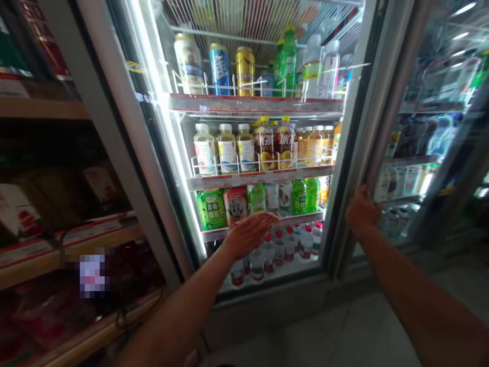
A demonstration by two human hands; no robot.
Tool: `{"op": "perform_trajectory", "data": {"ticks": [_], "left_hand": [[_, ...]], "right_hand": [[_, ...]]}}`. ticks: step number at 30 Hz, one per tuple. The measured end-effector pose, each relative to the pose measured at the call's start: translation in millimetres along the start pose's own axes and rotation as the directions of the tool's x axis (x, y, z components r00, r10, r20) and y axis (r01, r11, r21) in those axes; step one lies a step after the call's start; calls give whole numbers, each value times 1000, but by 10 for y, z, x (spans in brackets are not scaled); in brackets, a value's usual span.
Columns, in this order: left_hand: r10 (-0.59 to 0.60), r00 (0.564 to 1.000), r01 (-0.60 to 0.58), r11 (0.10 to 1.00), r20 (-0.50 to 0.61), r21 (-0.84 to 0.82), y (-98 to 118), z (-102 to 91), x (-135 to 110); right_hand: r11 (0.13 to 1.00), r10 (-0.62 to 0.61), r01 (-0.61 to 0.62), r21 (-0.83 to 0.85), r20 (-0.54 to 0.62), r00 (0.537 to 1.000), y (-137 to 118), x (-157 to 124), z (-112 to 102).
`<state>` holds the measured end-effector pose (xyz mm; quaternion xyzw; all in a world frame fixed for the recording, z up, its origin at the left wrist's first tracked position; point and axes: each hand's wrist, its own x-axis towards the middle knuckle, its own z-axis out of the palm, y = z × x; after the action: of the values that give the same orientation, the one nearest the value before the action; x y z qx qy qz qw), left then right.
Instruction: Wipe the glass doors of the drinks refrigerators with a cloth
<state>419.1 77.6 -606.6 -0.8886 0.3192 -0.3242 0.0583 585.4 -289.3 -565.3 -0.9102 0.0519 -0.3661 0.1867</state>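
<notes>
My left hand (252,235) is stretched out in front of the lit drinks fridge, its fingers together and flat, level with the lower bottles. Whether it touches the glass I cannot tell, and its palm is hidden. Just beyond its fingers stand a red-labelled bottle (236,204) and a green-labelled bottle (212,209). Over on the right, my right hand (362,211) is closed around the upright metal edge of the fridge door (376,148); its fingertips are partly hidden.
Clear bottles with red caps (269,252) stand on the fridge floor. Tea bottles (265,145) and cans (245,71) fill the racks above. Wooden shelves (42,109) with packaged goods flank the left side. Another glass-fronted fridge (416,137) is at right, above a tiled floor (324,336).
</notes>
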Motion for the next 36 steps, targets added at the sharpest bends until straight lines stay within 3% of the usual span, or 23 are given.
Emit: {"op": "perform_trajectory", "data": {"ticks": [3,6,9,11,13,15,17,19,20,22,25,27,30,33,36], "left_hand": [[91,990,-85,995,105,-57,-160,-181,-31],[9,994,-8,1000,111,-8,-347,-522,39],[-156,984,164,981,-81,101,-501,-902,197],[-235,941,275,950,-245,145,-554,-1070,293],[-275,903,342,925,-329,165,-561,-1107,323],[-258,917,321,930,-303,180,-529,-1025,251],[-178,968,213,955,-177,204,-474,-887,88],[-60,998,63,971,-20,232,-413,-770,-111],[-19,999,7,969,47,248,-384,-735,-203],[8,992,-42,962,126,270,-326,-714,-337],[-52,991,22,975,127,221,-217,-749,-390],[-136,990,133,988,41,81,-126,-767,-341],[-311,942,290,944,-129,-160,23,-744,-213],[-526,816,399,814,-241,-423,221,-641,-180],[-699,656,473,675,-284,-567,612,-432,-478]], "right_hand": [[1000,18,-18,-5,16,1000,-5,-11,-39],[1000,7,-6,-17,33,999,3,-24,-83],[1000,-13,14,-20,44,999,9,-40,-113],[1000,-18,19,-5,69,997,12,-63,-126],[1000,-3,3,4,125,992,17,-115,-129],[1000,8,-8,-2,169,985,25,-222,-118],[1000,-26,28,-14,174,984,22,-404,-84],[987,-157,159,-2,136,978,-16,-657,-31],[960,-280,279,30,111,953,-60,-803,-2],[850,-507,490,194,47,861,-221,-1109,40],[600,-680,592,538,-47,732,-678,-1544,-11],[446,-723,454,771,11,691,-1104,-1788,-130],[319,-635,-14,948,225,739,-1802,-2061,-319],[130,-527,-348,928,362,769,-2344,-2208,-372],[89,-459,-462,882,448,767,-2530,-2221,-299]]}}
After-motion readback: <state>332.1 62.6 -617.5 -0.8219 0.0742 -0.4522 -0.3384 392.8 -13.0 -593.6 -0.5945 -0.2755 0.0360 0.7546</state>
